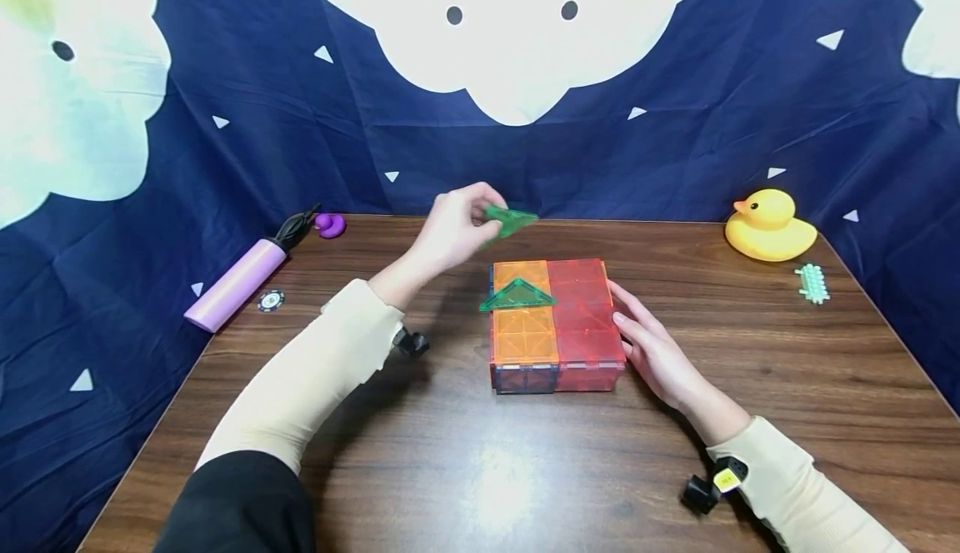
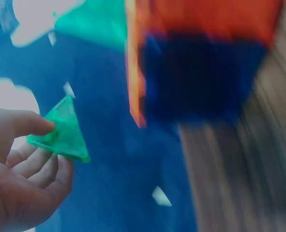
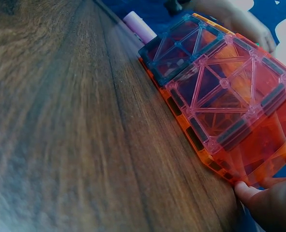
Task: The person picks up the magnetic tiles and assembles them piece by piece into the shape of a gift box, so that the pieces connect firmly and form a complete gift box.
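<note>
My left hand [image 1: 457, 223] pinches a green triangular magnetic tile [image 1: 512, 220] between thumb and fingers, raised behind the box of tiles. The left wrist view shows this triangle tile [image 2: 65, 133] under the thumb. Below it stands a low box of see-through magnetic tiles [image 1: 585, 307], orange on the top left, red on the top right, with dark blue on the front left. A second green triangle tile [image 1: 517, 294] is on the orange part of the top. My right hand [image 1: 652, 349] touches the box's right side, fingers extended, thumb at the near corner [image 3: 239, 176].
A lilac hand pump [image 1: 236, 284], a poker chip [image 1: 271, 300] and a small purple duck [image 1: 330, 225] lie at the back left. A yellow rubber duck [image 1: 770, 225] and a mint-green bumpy piece [image 1: 812, 284] sit at the back right. A navy patterned cloth [image 1: 525, 169] hangs behind the wooden table.
</note>
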A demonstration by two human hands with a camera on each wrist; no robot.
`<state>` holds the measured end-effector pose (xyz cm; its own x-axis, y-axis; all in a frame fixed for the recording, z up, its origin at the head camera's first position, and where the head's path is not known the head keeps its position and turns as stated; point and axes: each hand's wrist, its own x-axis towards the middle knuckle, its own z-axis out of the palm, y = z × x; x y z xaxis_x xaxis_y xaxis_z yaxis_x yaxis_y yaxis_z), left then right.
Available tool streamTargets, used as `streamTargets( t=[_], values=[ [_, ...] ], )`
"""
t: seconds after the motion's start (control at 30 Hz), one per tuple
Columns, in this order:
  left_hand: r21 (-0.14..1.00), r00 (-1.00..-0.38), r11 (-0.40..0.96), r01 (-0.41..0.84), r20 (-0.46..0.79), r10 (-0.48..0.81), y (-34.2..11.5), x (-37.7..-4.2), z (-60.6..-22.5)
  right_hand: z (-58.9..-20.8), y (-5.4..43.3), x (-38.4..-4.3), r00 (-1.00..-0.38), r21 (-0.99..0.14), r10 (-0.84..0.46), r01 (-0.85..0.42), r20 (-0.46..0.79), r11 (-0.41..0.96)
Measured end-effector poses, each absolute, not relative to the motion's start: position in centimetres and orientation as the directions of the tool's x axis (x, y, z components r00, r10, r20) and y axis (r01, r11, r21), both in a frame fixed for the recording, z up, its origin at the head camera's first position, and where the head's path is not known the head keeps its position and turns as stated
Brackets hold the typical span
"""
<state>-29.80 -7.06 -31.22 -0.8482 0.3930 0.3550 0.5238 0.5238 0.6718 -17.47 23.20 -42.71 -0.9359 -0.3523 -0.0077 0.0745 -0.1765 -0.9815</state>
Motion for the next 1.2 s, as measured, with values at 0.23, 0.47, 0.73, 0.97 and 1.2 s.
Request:
streamTargets(
  t=[0.23,0.47,0.73,0.97,1.2],
  values=[
    [0.621,-0.698,0.408,0.669,0.335,0.633,-3.0,-25.3,-29.2,-42.8,23.1,-17.5,-0.935,-0.978,-0.355,0.066,0.009,-0.198],
    [0.522,-0.593,0.403,0.752,0.268,0.759,-0.4,-23.9,-29.4,-42.8,23.3,-17.4,-0.939,-0.980,-0.344,0.066,0.002,-0.188],
    [0.461,-0.551,0.428,0.777,0.170,0.817,1.0,-24.1,-30.6,-42.8,23.4,-17.4,-0.937,-0.982,-0.349,0.070,-0.004,-0.175],
    [0.431,-0.560,0.464,0.774,0.124,0.819,1.6,-24.4,-31.0,-42.9,23.4,-17.5,-0.937,-0.982,-0.348,0.072,-0.007,-0.174],
    [0.430,-0.581,0.500,0.752,0.075,0.810,1.7,-24.6,-31.0,-42.9,23.4,-17.5,-0.937,-0.983,-0.349,0.077,-0.013,-0.168]
  ],
)
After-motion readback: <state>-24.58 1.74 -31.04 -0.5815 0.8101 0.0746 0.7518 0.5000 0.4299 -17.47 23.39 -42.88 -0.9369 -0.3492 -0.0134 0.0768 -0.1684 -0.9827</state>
